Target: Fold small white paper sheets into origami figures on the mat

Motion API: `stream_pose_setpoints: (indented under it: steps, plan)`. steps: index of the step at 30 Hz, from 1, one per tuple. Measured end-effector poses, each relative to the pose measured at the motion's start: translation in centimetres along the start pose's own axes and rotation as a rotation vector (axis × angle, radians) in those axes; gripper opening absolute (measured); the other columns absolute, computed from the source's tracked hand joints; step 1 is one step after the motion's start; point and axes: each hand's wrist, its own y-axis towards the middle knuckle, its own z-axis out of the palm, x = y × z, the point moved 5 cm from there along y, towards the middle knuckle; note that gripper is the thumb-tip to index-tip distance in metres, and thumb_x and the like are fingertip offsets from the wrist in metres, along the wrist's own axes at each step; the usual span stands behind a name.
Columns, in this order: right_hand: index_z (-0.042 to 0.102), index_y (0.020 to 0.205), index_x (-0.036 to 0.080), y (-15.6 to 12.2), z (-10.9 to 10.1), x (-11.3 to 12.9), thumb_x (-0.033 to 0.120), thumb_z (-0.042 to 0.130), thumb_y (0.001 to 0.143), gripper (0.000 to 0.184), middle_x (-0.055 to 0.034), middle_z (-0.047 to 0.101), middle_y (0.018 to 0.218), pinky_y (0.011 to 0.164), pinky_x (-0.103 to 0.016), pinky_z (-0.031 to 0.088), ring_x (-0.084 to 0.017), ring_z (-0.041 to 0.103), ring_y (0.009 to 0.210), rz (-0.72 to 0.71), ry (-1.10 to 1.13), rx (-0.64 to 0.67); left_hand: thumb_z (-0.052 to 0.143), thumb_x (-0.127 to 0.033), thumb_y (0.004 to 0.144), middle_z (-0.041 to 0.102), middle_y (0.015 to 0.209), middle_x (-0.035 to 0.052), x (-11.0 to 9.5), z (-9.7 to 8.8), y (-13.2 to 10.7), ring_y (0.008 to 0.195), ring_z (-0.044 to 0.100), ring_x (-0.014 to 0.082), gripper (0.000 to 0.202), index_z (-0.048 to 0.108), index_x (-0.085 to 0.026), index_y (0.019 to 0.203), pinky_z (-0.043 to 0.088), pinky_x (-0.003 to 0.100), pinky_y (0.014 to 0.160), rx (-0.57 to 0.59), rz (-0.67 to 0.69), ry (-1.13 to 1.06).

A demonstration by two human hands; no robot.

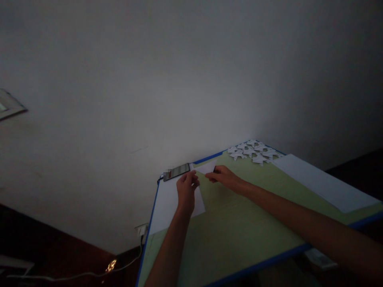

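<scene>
A small white paper piece (206,168) lies at the far edge of a green, blue-rimmed table (239,231). My left hand (186,189) has its fingers curled, pinching the paper's left end. My right hand (225,177) presses and pinches its right side with closed fingers. Under my left hand lies a white sheet (166,203) on the table's left part. A dark phone (176,172) rests just beyond my left hand at the table's far corner.
Several folded white paper shapes (253,151) are heaped at the table's far right corner. A long white sheet (320,181) lies along the right edge. A pale wall stands behind. A wall socket (141,230) and cable (89,274) hang lower left.
</scene>
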Motion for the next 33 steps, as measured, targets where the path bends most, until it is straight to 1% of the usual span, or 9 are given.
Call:
stream_pose_setpoints:
  steps: [3,5,6,9,16,21,24,30,33]
  plan:
    - [0.065,0.071,0.014,-0.1,0.0,-0.1,0.039,0.072,0.069,0.025,-0.0006,0.061,0.065,0.063,-0.029,0.04,-0.013,0.052,0.063,-0.006,-0.005,0.009,0.075,-0.039,0.07,0.059,0.07,0.0018,0.7,1.1,-0.5,0.06,0.053,0.0099,0.028,0.065,-0.013,0.074,0.044,0.024,0.059,0.137,-0.052,0.049]
    - [0.065,0.071,0.014,-0.2,0.2,-0.1,0.039,0.07,0.07,0.025,-0.0002,0.06,0.065,0.062,-0.029,0.039,-0.012,0.052,0.062,-0.015,-0.018,0.038,0.076,-0.042,0.071,0.06,0.068,0.002,0.9,1.5,-0.8,0.061,0.054,0.0111,0.031,0.064,-0.013,0.072,0.045,0.025,0.06,0.199,-0.041,0.096]
    - [0.065,0.071,0.014,-0.3,0.2,-0.1,0.038,0.07,0.071,0.025,-0.0002,0.06,0.065,0.062,-0.029,0.038,-0.012,0.051,0.062,-0.016,-0.024,0.051,0.076,-0.042,0.071,0.059,0.067,0.0016,0.9,1.6,-0.9,0.06,0.054,0.0112,0.032,0.062,-0.014,0.07,0.045,0.026,0.06,0.209,-0.021,0.117]
    - [0.065,0.07,0.014,-0.3,0.3,-0.2,0.039,0.07,0.07,0.026,-0.0004,0.06,0.065,0.061,-0.028,0.038,-0.012,0.051,0.061,-0.01,-0.033,0.067,0.077,-0.041,0.072,0.059,0.064,0.0008,0.7,1.5,-1.0,0.059,0.053,0.0105,0.032,0.06,-0.014,0.067,0.044,0.025,0.06,0.201,0.037,0.142]
    - [0.068,0.077,0.013,-0.4,0.4,0.4,0.039,0.072,0.07,0.028,-0.0005,0.061,0.067,0.062,-0.028,0.039,-0.012,0.052,0.062,-0.006,-0.002,0.075,0.07,-0.047,0.077,0.06,0.066,0.0016,0.8,1.5,-0.9,0.058,0.054,0.0115,0.035,0.059,-0.015,0.069,0.044,0.026,0.058,0.182,0.032,0.073]
    - [0.067,0.073,0.013,-0.7,0.8,0.7,0.043,0.074,0.069,0.031,0.0,0.06,0.064,0.062,-0.029,0.038,-0.012,0.051,0.061,-0.003,-0.005,0.089,0.068,-0.048,0.079,0.057,0.065,-0.0002,0.6,1.4,-1.0,0.057,0.053,0.0116,0.035,0.056,-0.017,0.069,0.043,0.026,0.056,0.135,0.046,0.055]
    - [0.067,0.074,0.014,-0.7,0.9,1.0,0.046,0.077,0.068,0.034,0.0,0.06,0.065,0.063,-0.029,0.039,-0.012,0.052,0.062,0.005,0.005,0.096,0.066,-0.05,0.08,0.056,0.065,-0.0007,0.4,1.2,-0.9,0.057,0.052,0.0115,0.036,0.056,-0.017,0.07,0.043,0.026,0.055,0.12,0.057,0.064]
    - [0.063,0.065,0.016,-0.7,0.6,1.4,0.052,0.078,0.068,0.039,0.0011,0.058,0.062,0.063,-0.029,0.039,-0.012,0.051,0.062,-0.036,-0.023,0.051,0.07,-0.055,0.078,0.055,0.065,-0.0015,0.5,0.8,-0.5,0.058,0.049,0.0096,0.042,0.057,-0.016,0.071,0.04,0.023,0.056,0.11,0.122,0.105]
    - [0.061,0.063,0.017,-0.6,0.3,1.4,0.053,0.077,0.069,0.04,0.0018,0.057,0.061,0.064,-0.029,0.038,-0.012,0.05,0.061,-0.062,-0.032,0.024,0.069,-0.058,0.079,0.057,0.068,-0.0004,0.9,0.9,-0.5,0.059,0.05,0.0095,0.044,0.059,-0.016,0.073,0.042,0.023,0.056,0.12,0.111,0.117]
